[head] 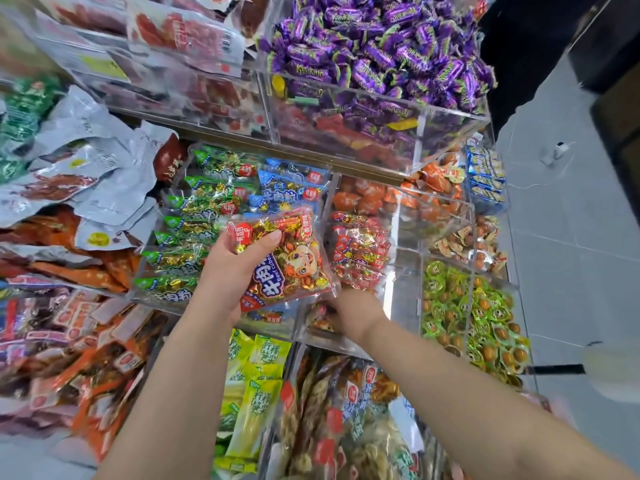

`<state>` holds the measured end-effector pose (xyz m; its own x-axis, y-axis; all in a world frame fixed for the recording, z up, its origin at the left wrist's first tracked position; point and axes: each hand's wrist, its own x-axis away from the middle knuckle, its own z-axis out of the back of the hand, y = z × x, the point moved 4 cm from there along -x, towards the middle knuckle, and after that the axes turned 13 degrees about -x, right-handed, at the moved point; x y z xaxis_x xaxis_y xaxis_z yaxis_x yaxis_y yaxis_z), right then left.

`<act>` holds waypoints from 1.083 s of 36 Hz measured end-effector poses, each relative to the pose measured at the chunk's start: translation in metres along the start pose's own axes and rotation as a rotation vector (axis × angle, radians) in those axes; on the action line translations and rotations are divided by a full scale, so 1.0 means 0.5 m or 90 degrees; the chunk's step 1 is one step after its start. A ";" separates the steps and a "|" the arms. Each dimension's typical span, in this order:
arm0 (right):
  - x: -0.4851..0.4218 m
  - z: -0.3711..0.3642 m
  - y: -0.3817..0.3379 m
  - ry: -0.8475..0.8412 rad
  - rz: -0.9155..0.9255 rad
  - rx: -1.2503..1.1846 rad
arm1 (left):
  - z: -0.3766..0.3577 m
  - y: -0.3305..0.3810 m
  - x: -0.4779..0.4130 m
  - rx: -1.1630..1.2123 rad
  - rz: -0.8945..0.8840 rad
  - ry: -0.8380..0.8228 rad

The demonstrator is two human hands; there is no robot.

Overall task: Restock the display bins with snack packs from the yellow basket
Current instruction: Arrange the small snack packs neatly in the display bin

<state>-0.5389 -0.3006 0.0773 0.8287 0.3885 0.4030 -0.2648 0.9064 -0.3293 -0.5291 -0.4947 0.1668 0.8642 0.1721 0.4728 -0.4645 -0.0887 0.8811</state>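
Left hand (235,268) grip holds red beef-cube pack (294,265). Right hand (356,313), at its five o'clock, in clear bin (401,306); grip unclear.

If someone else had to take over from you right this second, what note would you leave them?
Left hand: holds a red beef cube pack above the bins.
Right hand: low at the clear bin, fingers hidden behind the pack, grip unclear.
Done: red packs lie in that bin.
Left: put the held pack in; yellow basket not clearly visible.
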 end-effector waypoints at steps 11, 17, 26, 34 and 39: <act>0.065 0.055 0.027 0.181 0.080 -0.248 | 0.004 -0.003 -0.002 0.012 -0.009 -0.006; 0.073 0.038 0.109 0.300 -0.377 -0.820 | 0.007 -0.007 -0.004 0.018 -0.002 0.001; -0.011 0.009 0.090 0.125 -0.465 -1.092 | 0.002 -0.001 0.000 0.002 0.001 0.009; 0.003 0.042 0.187 0.204 -0.432 -1.145 | 0.001 0.004 -0.007 -0.019 -0.001 0.016; -0.049 0.071 0.152 0.196 -0.364 -1.157 | -0.002 0.006 0.000 -0.012 -0.006 0.008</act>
<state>-0.5967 -0.2351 0.0728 0.7169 -0.0688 0.6938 0.6116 -0.4156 -0.6732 -0.5308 -0.4937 0.1696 0.8660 0.1849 0.4646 -0.4604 -0.0679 0.8851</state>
